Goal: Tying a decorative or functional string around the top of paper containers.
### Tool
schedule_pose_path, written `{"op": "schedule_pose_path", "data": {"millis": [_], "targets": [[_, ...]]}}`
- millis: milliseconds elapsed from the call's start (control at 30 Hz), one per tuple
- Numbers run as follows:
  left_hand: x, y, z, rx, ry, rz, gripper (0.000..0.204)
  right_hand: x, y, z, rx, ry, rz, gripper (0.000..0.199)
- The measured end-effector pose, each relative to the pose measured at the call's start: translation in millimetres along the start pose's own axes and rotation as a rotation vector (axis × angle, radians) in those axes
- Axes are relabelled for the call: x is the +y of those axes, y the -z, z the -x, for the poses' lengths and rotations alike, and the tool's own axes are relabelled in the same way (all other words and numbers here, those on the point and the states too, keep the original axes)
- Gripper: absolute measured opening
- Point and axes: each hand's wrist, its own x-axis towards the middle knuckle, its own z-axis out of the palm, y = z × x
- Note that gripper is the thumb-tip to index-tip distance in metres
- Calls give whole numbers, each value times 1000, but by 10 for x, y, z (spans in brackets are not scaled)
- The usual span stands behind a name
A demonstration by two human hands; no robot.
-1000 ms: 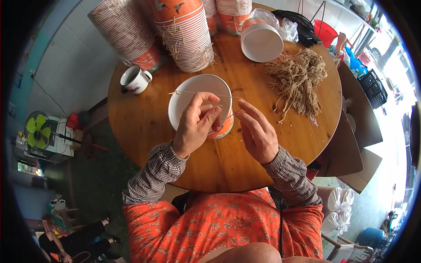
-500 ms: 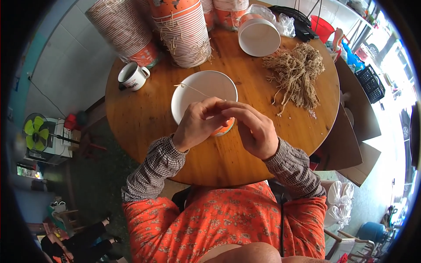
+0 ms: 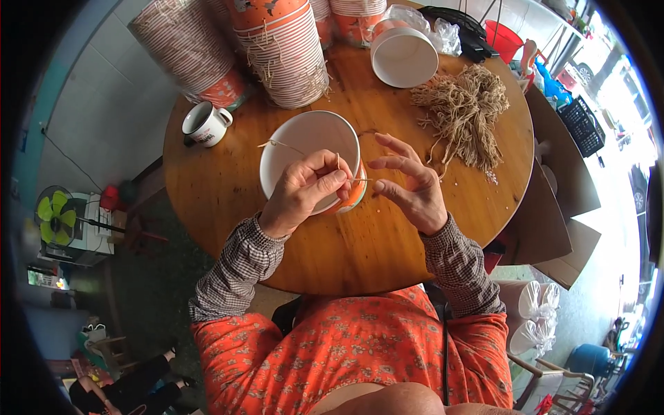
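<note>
Centrally, on a round wooden surface, a white paper bowl with an orange outside lies tipped toward the person, mouth up, near the middle and a little toward the near edge.

Left hand: fingers pinched together on a thin straw string at the bowl's near rim, knuckles over the rim. A second loose end of string crosses the bowl's inside at its left.

Right hand: fingers spread apart, holding nothing firmly that can be seen; it hovers just right of the bowl, fingertips near the string's end. Whether it touches the string, cannot tell.

Far right part of the surface: a loose bundle of straw strings, well apart from the bowl. Far edge, beside it: a second white bowl, upright, with crumpled clear plastic behind.

Far left edge: tall stacks of nested bowls lying tilted, strings hanging from their rims; another stack further left. Left edge: a small white mug with a dark rim.

Off the surface: a small green fan on the floor at left; cardboard boxes at right. Person wears an orange patterned top with checked cuffs.
</note>
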Motion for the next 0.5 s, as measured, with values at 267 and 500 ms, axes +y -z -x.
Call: {"op": "schedule_pose_path", "data": {"millis": [267, 500], "targets": [[-1, 6, -13, -8, 24, 32, 10, 88, -121, 31, 15, -192, -399, 22], [8, -40, -49, -29, 22, -4, 11, 9, -144, 13, 62, -214, -537, 13]]}}
